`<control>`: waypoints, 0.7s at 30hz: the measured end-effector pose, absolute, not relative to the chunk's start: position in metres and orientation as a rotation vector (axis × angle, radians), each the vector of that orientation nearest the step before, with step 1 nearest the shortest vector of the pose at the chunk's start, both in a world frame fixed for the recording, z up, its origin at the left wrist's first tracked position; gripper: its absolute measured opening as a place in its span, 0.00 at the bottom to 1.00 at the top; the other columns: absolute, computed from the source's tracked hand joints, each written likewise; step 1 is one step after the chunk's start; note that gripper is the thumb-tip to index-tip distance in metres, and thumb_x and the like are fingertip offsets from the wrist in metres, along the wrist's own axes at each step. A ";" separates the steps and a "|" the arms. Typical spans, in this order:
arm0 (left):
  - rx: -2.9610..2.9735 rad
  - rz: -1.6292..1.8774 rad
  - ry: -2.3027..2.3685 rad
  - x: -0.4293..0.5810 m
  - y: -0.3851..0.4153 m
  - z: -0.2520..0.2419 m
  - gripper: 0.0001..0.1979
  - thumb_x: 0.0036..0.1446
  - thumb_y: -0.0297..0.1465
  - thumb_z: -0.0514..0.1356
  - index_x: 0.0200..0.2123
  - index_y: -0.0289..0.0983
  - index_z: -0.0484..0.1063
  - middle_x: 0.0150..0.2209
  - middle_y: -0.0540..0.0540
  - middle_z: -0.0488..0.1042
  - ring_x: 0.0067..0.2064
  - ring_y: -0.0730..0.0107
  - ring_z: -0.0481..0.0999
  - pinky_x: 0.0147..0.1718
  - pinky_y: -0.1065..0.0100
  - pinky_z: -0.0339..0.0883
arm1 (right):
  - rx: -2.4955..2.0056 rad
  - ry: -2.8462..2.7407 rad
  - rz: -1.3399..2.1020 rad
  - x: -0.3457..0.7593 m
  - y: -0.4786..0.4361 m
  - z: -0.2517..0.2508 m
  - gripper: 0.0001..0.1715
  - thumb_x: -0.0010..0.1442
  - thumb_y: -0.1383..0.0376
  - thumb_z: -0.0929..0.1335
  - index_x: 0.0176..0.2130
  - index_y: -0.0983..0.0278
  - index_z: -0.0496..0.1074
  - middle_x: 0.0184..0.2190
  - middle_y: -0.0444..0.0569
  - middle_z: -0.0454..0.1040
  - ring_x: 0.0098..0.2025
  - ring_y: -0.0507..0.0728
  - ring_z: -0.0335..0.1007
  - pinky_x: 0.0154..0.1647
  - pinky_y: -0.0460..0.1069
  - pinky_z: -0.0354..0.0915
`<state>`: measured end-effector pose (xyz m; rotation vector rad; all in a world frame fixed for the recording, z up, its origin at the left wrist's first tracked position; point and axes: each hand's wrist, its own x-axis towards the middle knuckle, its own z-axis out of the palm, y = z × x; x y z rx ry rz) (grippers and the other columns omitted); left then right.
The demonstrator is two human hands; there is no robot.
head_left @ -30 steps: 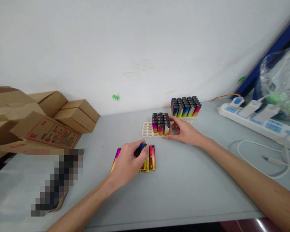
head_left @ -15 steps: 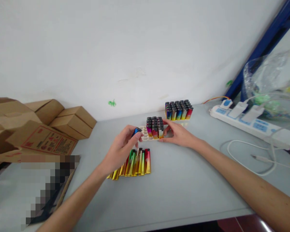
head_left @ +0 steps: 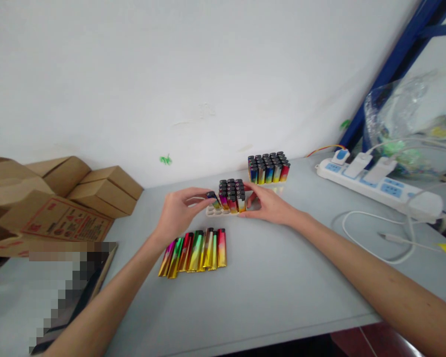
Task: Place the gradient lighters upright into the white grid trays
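Observation:
My left hand (head_left: 176, 210) pinches a dark blue lighter (head_left: 214, 200) by its black top, slightly tilted, over the left part of a white tray (head_left: 212, 212) with holes. Several lighters (head_left: 232, 197) with black tops stand upright in rows in the tray, right beside it. My right hand (head_left: 266, 204) curls around the tray's right end, thumb at the front corner and fingers behind. In front of the tray, several metallic lighters (head_left: 195, 252) in red, green, purple and gold lie side by side on the grey table (head_left: 275, 287).
Another block of upright lighters (head_left: 269, 168) stands by the wall. A white power strip (head_left: 379, 187) with plugs and a looped white cable (head_left: 351, 238) lie at the right. Brown cardboard boxes (head_left: 107, 191) and an open carton (head_left: 59, 218) fill the left side.
My left hand has brought the blue lighter to the tray, lowering it beside the standing rows. My right hand stays at the tray's end. The view has shifted slightly.

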<state>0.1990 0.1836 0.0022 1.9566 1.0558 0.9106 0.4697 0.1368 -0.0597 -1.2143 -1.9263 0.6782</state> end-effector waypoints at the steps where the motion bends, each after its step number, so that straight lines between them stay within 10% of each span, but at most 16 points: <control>1: 1.941 0.912 1.052 0.199 0.183 0.004 0.18 0.54 0.41 0.73 0.42 0.34 0.84 0.41 0.41 0.85 0.43 0.58 0.84 0.50 0.56 0.80 | -1.215 -1.928 0.676 0.470 0.137 -0.060 0.50 0.55 0.54 0.78 0.67 0.67 0.59 0.53 0.60 0.77 0.39 0.60 0.79 0.43 0.57 0.76; 21: 2.209 0.703 0.954 0.212 0.178 0.020 0.16 0.59 0.41 0.69 0.44 0.38 0.77 0.38 0.47 0.85 0.39 0.62 0.85 0.47 0.59 0.81 | -1.222 -1.931 0.668 0.471 0.135 -0.060 0.50 0.55 0.53 0.78 0.67 0.65 0.60 0.52 0.58 0.78 0.39 0.60 0.79 0.44 0.58 0.76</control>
